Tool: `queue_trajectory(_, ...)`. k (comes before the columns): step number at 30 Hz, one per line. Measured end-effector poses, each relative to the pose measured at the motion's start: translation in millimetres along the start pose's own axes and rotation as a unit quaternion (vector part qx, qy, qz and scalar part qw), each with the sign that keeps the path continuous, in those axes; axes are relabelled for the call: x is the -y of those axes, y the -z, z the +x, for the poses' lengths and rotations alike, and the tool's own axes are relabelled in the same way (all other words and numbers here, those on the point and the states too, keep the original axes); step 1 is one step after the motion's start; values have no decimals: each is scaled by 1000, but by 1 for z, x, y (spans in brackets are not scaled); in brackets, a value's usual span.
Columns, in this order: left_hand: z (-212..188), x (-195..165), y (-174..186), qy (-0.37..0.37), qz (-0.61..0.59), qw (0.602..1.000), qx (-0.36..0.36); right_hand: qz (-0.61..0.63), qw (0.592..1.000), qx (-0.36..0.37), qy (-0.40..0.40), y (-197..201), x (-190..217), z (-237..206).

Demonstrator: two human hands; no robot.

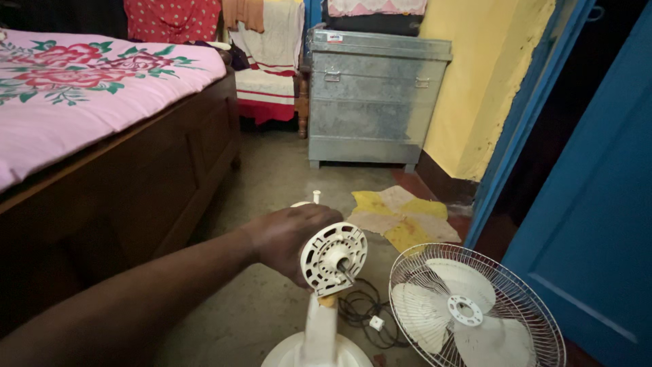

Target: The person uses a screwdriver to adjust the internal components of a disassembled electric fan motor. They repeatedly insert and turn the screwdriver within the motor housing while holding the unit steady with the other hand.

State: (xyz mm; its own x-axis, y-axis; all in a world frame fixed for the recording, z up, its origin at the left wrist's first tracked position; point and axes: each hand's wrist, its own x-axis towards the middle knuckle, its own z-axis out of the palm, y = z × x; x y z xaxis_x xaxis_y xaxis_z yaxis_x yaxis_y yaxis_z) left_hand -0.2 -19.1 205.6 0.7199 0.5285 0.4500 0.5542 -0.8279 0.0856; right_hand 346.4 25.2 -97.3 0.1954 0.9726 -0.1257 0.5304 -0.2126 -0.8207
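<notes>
The left hand has its fingers wrapped round the back of the fan motor head, atop its white stand. Right of the stand, the wire fan cage with blades lies on the floor, a black cord between them.

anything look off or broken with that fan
Yes: the fan is apart. The left hand grips the bare motor head on its stand, shaft exposed, while the wire guard with the blades lies on the floor beside it.
</notes>
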Motion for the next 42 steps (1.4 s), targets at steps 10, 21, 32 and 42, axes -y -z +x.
queue_trajectory(10, 0, 3, -1, -59, -28, 997, -39, 318, 919, -6, 235, 28, 150, -58)
queue_trajectory(21, -2, -10, 0, -51, -12, 998, -45, 298, 929, 20, 218, 14, 245, -91)
queue_trajectory(32, -3, -7, -2, -20, -2, 999, -35, 265, 946, -25, 185, 3, 250, -88)
queue_trajectory(42, -3, -11, 1, -13, -5, 1000, -21, 288, 936, -50, 194, -3, 250, -85)
